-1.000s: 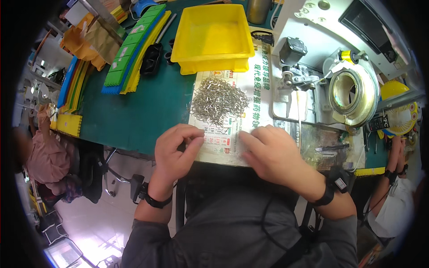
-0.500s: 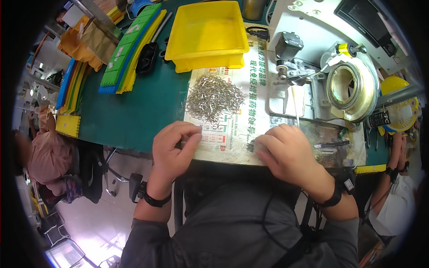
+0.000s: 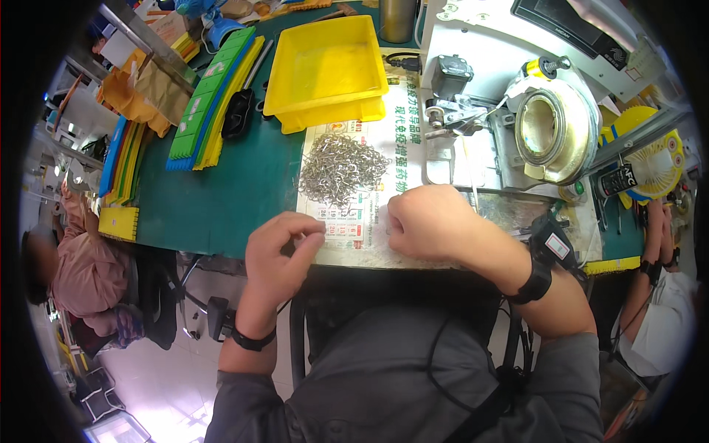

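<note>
A heap of small metal wire parts [image 3: 341, 168] lies on a printed paper sheet [image 3: 384, 144] spread over the green mat [image 3: 221, 192]. My left hand [image 3: 279, 251] hovers at the sheet's near left corner, fingertips pinched together; whatever is between them is too small to make out. My right hand [image 3: 428, 221] rests curled on the sheet's near edge, fingers closed and turned down, so its contents are hidden. Both hands sit just below the heap without touching it.
An empty yellow tray [image 3: 329, 70] stands behind the heap. Green, blue and yellow plastic strips [image 3: 210, 103] lie at left. A grey machine with a brass ring [image 3: 550, 129] fills the right. Other people sit at far left [image 3: 70, 258] and far right [image 3: 657, 310].
The view has shifted so the bench sits lower in the picture. My right hand has slid left along the sheet's near edge; my left hand stays pinched at the corner.
</note>
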The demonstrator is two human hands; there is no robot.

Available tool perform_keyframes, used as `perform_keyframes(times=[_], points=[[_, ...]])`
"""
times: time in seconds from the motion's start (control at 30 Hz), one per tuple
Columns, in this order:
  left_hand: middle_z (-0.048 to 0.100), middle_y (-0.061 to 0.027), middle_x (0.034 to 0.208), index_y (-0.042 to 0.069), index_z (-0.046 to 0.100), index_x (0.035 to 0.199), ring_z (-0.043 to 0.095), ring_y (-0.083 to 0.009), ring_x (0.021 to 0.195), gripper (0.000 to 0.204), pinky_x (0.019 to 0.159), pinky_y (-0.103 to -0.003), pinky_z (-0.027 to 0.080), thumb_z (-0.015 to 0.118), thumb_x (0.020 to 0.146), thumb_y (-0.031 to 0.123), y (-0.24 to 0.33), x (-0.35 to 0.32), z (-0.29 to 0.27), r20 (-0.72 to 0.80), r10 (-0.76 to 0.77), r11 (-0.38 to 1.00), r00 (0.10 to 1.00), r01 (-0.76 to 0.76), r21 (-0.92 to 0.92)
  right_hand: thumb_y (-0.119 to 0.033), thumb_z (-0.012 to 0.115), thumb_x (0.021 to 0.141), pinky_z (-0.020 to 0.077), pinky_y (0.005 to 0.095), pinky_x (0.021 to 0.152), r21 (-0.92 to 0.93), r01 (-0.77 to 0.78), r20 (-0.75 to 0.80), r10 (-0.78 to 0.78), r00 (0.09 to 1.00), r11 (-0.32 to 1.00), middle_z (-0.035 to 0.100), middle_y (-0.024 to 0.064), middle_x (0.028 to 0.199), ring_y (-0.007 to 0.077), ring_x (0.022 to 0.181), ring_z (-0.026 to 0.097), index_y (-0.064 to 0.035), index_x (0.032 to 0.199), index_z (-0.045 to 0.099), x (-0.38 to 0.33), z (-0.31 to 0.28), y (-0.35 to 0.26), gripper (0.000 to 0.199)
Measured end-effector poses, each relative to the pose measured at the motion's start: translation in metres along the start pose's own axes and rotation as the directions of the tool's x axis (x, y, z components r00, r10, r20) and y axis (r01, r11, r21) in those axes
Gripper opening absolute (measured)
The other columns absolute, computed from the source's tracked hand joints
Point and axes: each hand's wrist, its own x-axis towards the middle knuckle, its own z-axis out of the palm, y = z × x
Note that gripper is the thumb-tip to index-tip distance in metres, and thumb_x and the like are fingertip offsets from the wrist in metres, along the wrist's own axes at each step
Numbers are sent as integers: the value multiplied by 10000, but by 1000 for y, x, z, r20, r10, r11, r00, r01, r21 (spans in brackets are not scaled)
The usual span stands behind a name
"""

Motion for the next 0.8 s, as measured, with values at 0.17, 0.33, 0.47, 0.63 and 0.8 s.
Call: perform_keyframes(times=[0.17,0.33,0.47,0.63,0.8], points=[[721,-109,933,35,719,974,691,-242,826,192,717,-323,520,747,793,-22,43,14,9,128,296,952,947,-303,43,-134,653,770,540,401,640,370,107,-250,-12,968,923,688,139,714,283,665,690,-19,746,672,-31,-7,7,120],[716,-43,933,111,748,1009,682,-249,797,275,649,-352,505,817,752,41,52,46,37,213,569,810,794,-586,17,-127,679,842,376,224,542,974,-1,51,-215,975,227,554,-55,675,22,617,464,-49,775,615,-43,-13,20,121],[703,-29,908,122,746,991,668,-243,760,269,624,-344,488,817,747,37,62,65,39,248,661,727,708,-687,25,-116,646,883,383,232,561,993,-54,76,-228,971,102,556,-54,709,28,631,460,-39,833,615,-53,-19,24,98],[664,-61,853,83,697,911,644,-251,718,206,617,-337,478,785,751,-11,73,73,46,176,616,773,767,-632,49,-141,635,960,399,235,606,951,197,-207,20,978,239,565,-34,786,45,691,470,-24,903,600,-72,-12,10,135],[669,-94,868,36,688,915,631,-236,728,126,680,-311,495,764,818,11,73,90,70,18,460,885,888,-456,-91,-123,551,1033,436,259,695,756,495,-631,278,724,429,562,15,854,94,767,501,-8,992,581,-51,5,4,125]])
